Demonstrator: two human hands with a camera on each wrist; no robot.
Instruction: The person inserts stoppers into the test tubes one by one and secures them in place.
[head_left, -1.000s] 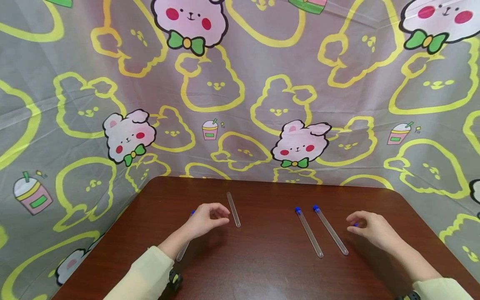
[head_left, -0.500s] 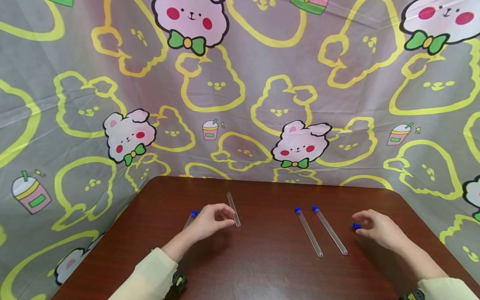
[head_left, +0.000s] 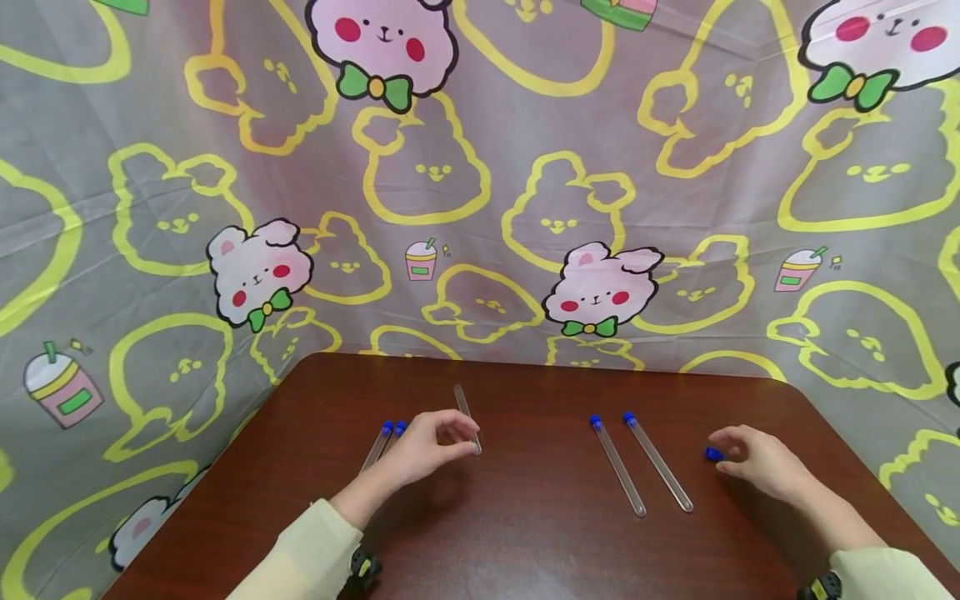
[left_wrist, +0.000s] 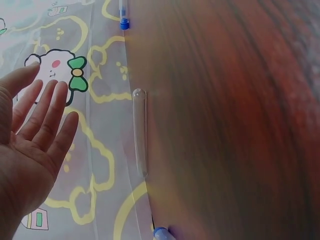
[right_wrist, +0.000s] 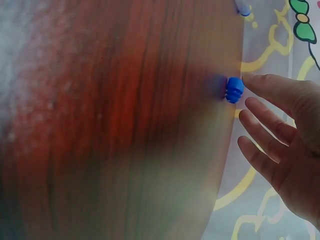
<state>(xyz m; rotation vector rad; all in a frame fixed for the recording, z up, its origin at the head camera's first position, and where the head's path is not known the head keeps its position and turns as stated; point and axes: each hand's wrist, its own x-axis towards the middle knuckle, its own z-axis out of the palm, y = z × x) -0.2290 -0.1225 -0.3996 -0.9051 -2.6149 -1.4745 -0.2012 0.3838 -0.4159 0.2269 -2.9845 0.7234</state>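
My left hand (head_left: 431, 446) hovers over the table with loosely bent fingers and nothing between them. In the head view its fingertips overlap the lower end of an uncapped clear test tube (head_left: 462, 402), which lies flat; the left wrist view shows the hand (left_wrist: 35, 145) apart from that tube (left_wrist: 140, 132). On the right, a loose blue ribbed stopper (head_left: 713, 454) lies on the table. My right hand (head_left: 768, 458) is beside it, fingers relaxed and spread. In the right wrist view the thumb is very near the stopper (right_wrist: 234, 90); whether they touch, I cannot tell.
Two test tubes with blue stoppers, one (head_left: 617, 467) left of the other (head_left: 660, 462), lie right of centre. Another capped pair, a left tube (head_left: 378, 446) and a right one (head_left: 396, 437), is partly behind my left hand. A patterned curtain (head_left: 480, 250) surrounds the brown table (head_left: 525, 533).
My left hand has shifted right to the uncapped tube, uncovering the capped pair's blue ends. My right hand has moved slightly right, leaving the loose stopper more visible.
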